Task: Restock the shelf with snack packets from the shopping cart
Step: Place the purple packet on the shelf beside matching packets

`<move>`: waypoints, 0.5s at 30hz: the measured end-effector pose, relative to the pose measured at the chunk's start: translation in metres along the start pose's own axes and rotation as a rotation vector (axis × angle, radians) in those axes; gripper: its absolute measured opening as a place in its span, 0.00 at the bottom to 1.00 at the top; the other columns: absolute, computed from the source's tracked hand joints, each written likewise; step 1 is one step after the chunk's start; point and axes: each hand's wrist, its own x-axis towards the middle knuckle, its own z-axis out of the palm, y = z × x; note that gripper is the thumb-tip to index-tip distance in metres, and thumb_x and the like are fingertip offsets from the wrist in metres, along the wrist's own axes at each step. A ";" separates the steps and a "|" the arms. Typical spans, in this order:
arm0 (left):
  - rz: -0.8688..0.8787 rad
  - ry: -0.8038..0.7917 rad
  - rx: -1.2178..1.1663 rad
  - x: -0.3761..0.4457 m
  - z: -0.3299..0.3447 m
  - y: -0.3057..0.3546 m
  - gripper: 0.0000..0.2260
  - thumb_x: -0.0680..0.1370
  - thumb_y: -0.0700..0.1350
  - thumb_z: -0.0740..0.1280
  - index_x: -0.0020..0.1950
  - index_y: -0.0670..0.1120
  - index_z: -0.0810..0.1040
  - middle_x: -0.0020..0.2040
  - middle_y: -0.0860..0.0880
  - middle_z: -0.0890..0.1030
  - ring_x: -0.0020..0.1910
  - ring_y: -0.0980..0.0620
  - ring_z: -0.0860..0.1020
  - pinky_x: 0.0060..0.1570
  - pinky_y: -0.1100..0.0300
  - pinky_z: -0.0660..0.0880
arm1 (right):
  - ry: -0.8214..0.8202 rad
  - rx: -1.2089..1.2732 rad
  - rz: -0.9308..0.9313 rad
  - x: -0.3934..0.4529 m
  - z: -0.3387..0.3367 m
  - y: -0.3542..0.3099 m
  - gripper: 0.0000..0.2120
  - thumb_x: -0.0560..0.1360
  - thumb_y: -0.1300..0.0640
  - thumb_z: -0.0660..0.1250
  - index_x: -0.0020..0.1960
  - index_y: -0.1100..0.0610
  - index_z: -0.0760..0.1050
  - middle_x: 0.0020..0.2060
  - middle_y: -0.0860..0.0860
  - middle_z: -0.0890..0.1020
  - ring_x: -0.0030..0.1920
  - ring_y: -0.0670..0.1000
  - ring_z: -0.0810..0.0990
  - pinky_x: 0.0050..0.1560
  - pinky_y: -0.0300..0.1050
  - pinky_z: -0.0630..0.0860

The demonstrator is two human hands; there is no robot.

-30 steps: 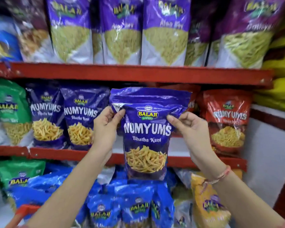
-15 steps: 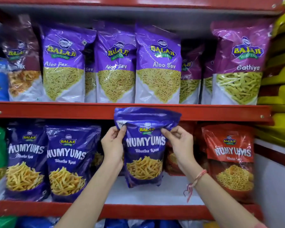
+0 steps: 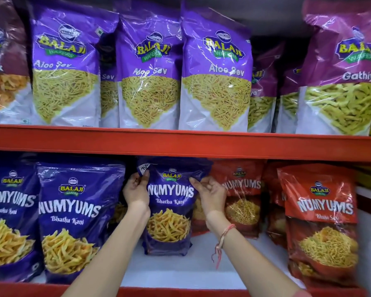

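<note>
A dark blue Numyums Bhatha Kani packet (image 3: 169, 213) stands upright on the white floor of the middle shelf (image 3: 180, 273), deep in the gap between other packets. My left hand (image 3: 136, 190) pinches its top left corner. My right hand (image 3: 210, 195) pinches its top right edge. The packet's top sits just under the red shelf rail (image 3: 180, 142) above it. The shopping cart is out of view.
Two matching blue Numyums packets (image 3: 73, 219) stand at the left, red Numyums packets (image 3: 321, 224) at the right. Purple Aloo Sev packets (image 3: 214, 73) and a Gathiya packet (image 3: 341, 71) fill the upper shelf. Bare white shelf floor lies in front of the held packet.
Both hands have pushed the blue packet further back into the shelf gap and lowered it until its base rests on the shelf floor. The view has moved closer and upward.
</note>
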 end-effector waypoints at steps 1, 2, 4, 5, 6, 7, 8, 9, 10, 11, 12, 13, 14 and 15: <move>-0.016 -0.002 0.014 0.003 -0.004 -0.003 0.05 0.75 0.38 0.67 0.47 0.44 0.72 0.44 0.45 0.77 0.47 0.49 0.73 0.56 0.51 0.70 | -0.008 -0.010 0.009 -0.001 0.002 0.005 0.18 0.67 0.61 0.77 0.29 0.52 0.69 0.17 0.42 0.72 0.24 0.42 0.67 0.34 0.40 0.67; -0.033 -0.011 0.028 0.006 -0.009 -0.007 0.05 0.74 0.39 0.67 0.47 0.45 0.73 0.47 0.44 0.77 0.50 0.48 0.74 0.60 0.47 0.71 | -0.005 -0.019 0.017 -0.002 0.004 0.010 0.17 0.67 0.60 0.77 0.29 0.52 0.70 0.19 0.42 0.74 0.26 0.43 0.69 0.36 0.43 0.68; -0.068 -0.040 0.036 0.010 -0.017 -0.013 0.04 0.74 0.42 0.68 0.44 0.48 0.74 0.49 0.45 0.79 0.53 0.46 0.76 0.64 0.45 0.70 | 0.010 0.007 0.045 -0.005 0.006 0.019 0.15 0.67 0.61 0.77 0.31 0.52 0.72 0.25 0.46 0.78 0.32 0.47 0.74 0.41 0.44 0.72; -0.084 -0.060 0.045 0.011 -0.021 -0.015 0.04 0.74 0.43 0.68 0.44 0.50 0.74 0.50 0.45 0.79 0.54 0.46 0.76 0.64 0.47 0.70 | 0.003 0.032 0.058 -0.007 0.006 0.020 0.13 0.68 0.62 0.76 0.33 0.52 0.73 0.28 0.51 0.80 0.34 0.48 0.76 0.43 0.44 0.73; -0.090 -0.079 0.060 0.012 -0.024 -0.016 0.04 0.74 0.44 0.68 0.45 0.50 0.74 0.53 0.46 0.80 0.55 0.47 0.76 0.65 0.48 0.70 | -0.014 0.040 0.068 -0.008 0.005 0.022 0.12 0.69 0.61 0.76 0.34 0.53 0.74 0.30 0.54 0.80 0.36 0.49 0.76 0.44 0.44 0.73; -0.094 -0.100 0.081 0.014 -0.029 -0.017 0.06 0.74 0.46 0.68 0.48 0.50 0.74 0.56 0.46 0.79 0.57 0.48 0.77 0.66 0.48 0.70 | -0.040 0.024 0.077 -0.009 0.004 0.024 0.09 0.70 0.58 0.75 0.36 0.54 0.75 0.32 0.56 0.80 0.37 0.49 0.76 0.45 0.46 0.73; -0.097 -0.124 0.109 0.014 -0.034 -0.020 0.08 0.73 0.48 0.69 0.51 0.51 0.75 0.59 0.46 0.79 0.59 0.47 0.77 0.67 0.48 0.69 | -0.066 -0.007 0.088 -0.011 0.001 0.028 0.07 0.70 0.54 0.74 0.39 0.55 0.77 0.35 0.58 0.82 0.39 0.49 0.78 0.46 0.47 0.74; -0.107 -0.144 0.139 0.012 -0.040 -0.022 0.10 0.73 0.51 0.69 0.52 0.52 0.76 0.61 0.46 0.79 0.60 0.47 0.76 0.67 0.47 0.69 | -0.081 -0.047 0.104 -0.014 -0.002 0.032 0.09 0.71 0.51 0.73 0.42 0.56 0.79 0.39 0.59 0.84 0.41 0.49 0.79 0.48 0.48 0.75; -0.127 -0.160 0.163 0.008 -0.047 -0.025 0.12 0.72 0.55 0.67 0.53 0.52 0.77 0.61 0.47 0.78 0.61 0.46 0.76 0.66 0.48 0.70 | -0.097 -0.081 0.121 -0.017 -0.005 0.037 0.11 0.72 0.48 0.71 0.45 0.56 0.81 0.43 0.58 0.86 0.44 0.49 0.81 0.50 0.47 0.76; -0.159 -0.180 0.176 0.003 -0.054 -0.027 0.17 0.73 0.59 0.64 0.56 0.52 0.77 0.62 0.49 0.77 0.62 0.46 0.75 0.65 0.50 0.69 | -0.107 -0.099 0.163 -0.023 -0.008 0.041 0.13 0.72 0.44 0.69 0.46 0.54 0.82 0.45 0.55 0.87 0.47 0.49 0.82 0.52 0.47 0.78; -0.201 -0.202 0.182 -0.002 -0.061 -0.031 0.22 0.75 0.61 0.58 0.61 0.49 0.75 0.62 0.50 0.76 0.64 0.46 0.73 0.64 0.52 0.68 | -0.119 -0.097 0.220 -0.029 -0.011 0.046 0.15 0.73 0.41 0.66 0.45 0.52 0.83 0.46 0.51 0.87 0.48 0.50 0.83 0.54 0.49 0.79; -0.242 -0.225 0.187 -0.006 -0.067 -0.034 0.26 0.77 0.62 0.52 0.65 0.46 0.72 0.63 0.48 0.74 0.66 0.46 0.71 0.63 0.53 0.66 | -0.127 -0.086 0.297 -0.036 -0.012 0.048 0.16 0.74 0.39 0.64 0.45 0.50 0.82 0.45 0.47 0.86 0.47 0.50 0.83 0.54 0.50 0.79; -0.278 -0.245 0.194 -0.010 -0.073 -0.036 0.29 0.77 0.62 0.47 0.67 0.45 0.69 0.66 0.46 0.73 0.68 0.46 0.69 0.63 0.53 0.63 | -0.141 -0.061 0.380 -0.042 -0.013 0.050 0.17 0.75 0.39 0.61 0.45 0.50 0.81 0.43 0.47 0.84 0.45 0.50 0.83 0.52 0.49 0.79; -0.307 -0.249 0.205 -0.014 -0.078 -0.038 0.31 0.77 0.62 0.44 0.68 0.44 0.69 0.69 0.45 0.71 0.69 0.46 0.67 0.64 0.53 0.62 | -0.148 -0.042 0.451 -0.047 -0.014 0.053 0.18 0.75 0.37 0.59 0.45 0.50 0.79 0.42 0.48 0.83 0.44 0.51 0.82 0.50 0.49 0.79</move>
